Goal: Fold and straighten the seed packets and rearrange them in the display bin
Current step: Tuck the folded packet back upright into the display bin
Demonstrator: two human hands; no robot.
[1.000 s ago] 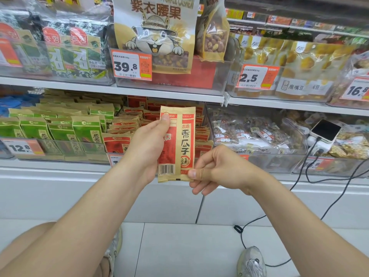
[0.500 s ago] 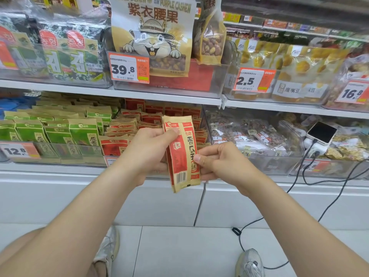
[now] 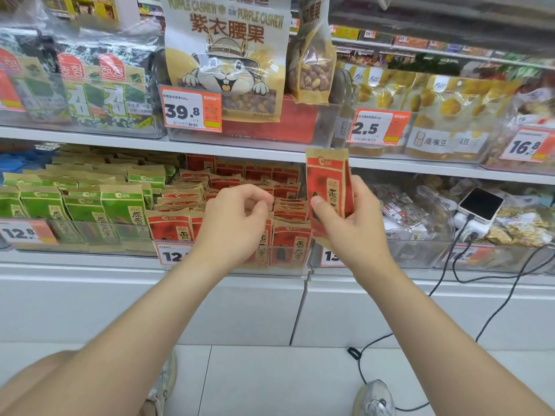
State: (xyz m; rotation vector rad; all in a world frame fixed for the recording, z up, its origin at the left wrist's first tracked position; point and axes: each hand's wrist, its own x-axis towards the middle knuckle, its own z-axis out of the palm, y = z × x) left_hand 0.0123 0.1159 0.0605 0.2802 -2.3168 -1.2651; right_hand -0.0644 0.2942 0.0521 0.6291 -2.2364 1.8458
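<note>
**Fig.** We see the right hand (image 3: pixel 351 229) clamped on one red packet (image 3: pixel 327 187), thumb in front and fingers curled behind its lower half. The packet stands upright in the air, above the right end of the clear bin (image 3: pixel 295 267). The left hand (image 3: pixel 237 223) hovers before the stack (image 3: pixel 285 235) of red packets in that bin, fingers loosely curled and gripping nothing (thumb and forefinger close, yet apart). Green packets (image 3: pixel 120 202) fill the neighbouring bin on the left. A phone (image 3: pixel 480 205) lies on bags at right.
</note>
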